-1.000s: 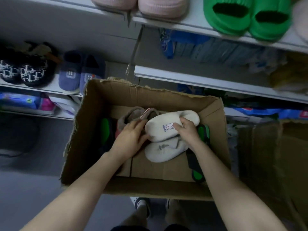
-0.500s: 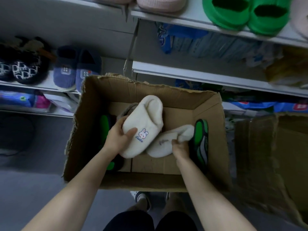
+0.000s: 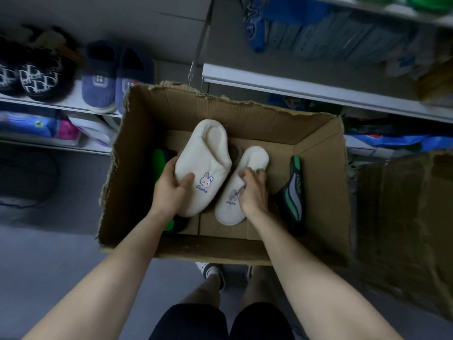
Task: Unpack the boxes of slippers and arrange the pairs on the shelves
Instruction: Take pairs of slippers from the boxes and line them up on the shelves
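An open cardboard box [image 3: 321,182] stands on the floor in front of me. My left hand [image 3: 171,190] grips a cream slipper [image 3: 206,160] with a rabbit print, toe toward me, raised above the box floor. My right hand [image 3: 252,190] holds the matching cream slipper [image 3: 247,165] by its side, just to the right of the first. A black and green sports slipper [image 3: 293,197] leans against the box's right wall. Another green and black one [image 3: 159,160] lies at the box's left, mostly hidden by my left hand.
A white shelf [image 3: 61,104] at the left carries a blue slipper pair [image 3: 107,79] and black furry slippers [image 3: 39,72]. A second shelf [image 3: 318,94] runs behind the box, with blue packages [image 3: 318,30] above it. Another cardboard box [image 3: 404,217] stands at the right. My legs are below.
My left hand has turned its cream slipper upright and raised it. My right hand has pulled the second cream slipper up beside it, so both toes point at me.
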Available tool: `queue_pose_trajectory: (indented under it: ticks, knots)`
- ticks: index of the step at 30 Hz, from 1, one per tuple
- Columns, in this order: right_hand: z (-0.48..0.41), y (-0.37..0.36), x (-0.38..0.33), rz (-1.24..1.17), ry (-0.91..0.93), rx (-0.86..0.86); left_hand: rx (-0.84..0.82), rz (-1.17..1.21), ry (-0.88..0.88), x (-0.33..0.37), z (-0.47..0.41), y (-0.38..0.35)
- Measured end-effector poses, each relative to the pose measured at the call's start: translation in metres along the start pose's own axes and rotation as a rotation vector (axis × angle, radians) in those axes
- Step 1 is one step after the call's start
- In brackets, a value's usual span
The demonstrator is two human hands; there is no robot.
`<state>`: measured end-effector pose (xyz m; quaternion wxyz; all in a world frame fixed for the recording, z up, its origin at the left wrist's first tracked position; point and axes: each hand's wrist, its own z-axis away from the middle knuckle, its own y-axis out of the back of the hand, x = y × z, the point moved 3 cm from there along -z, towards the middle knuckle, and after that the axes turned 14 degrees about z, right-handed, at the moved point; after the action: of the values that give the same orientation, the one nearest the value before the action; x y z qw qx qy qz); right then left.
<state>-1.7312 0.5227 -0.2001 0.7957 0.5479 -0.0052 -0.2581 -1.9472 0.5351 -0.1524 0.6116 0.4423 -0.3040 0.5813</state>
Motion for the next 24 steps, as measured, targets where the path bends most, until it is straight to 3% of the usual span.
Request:
queue_pose_trajectory:
  ticks: [2, 6, 10, 16, 24]
  knots:
    - [-0.008, -0.009, 0.006, -0.031, -0.157, -0.052, 0.017, -0.039, 0.017, -0.004, -0.001, 0.001]
    - [-0.013, -0.047, 0.029, -0.324, -0.456, -0.402, 0.021, -0.115, 0.087, -0.008, -0.004, 0.003]
    - [-0.006, -0.047, 0.028, -0.691, -0.556, -0.433, -0.007, -0.111, 0.095, -0.009, -0.006, 0.004]
    - [0.012, 0.025, 0.02, -0.477, -0.361, -0.161, -0.087, 0.026, 0.05, 0.01, 0.008, 0.005]
    - [0.09, 0.137, 0.044, -0.637, 0.011, -0.006, -0.267, 0.249, -0.16, 0.065, 0.072, -0.02]
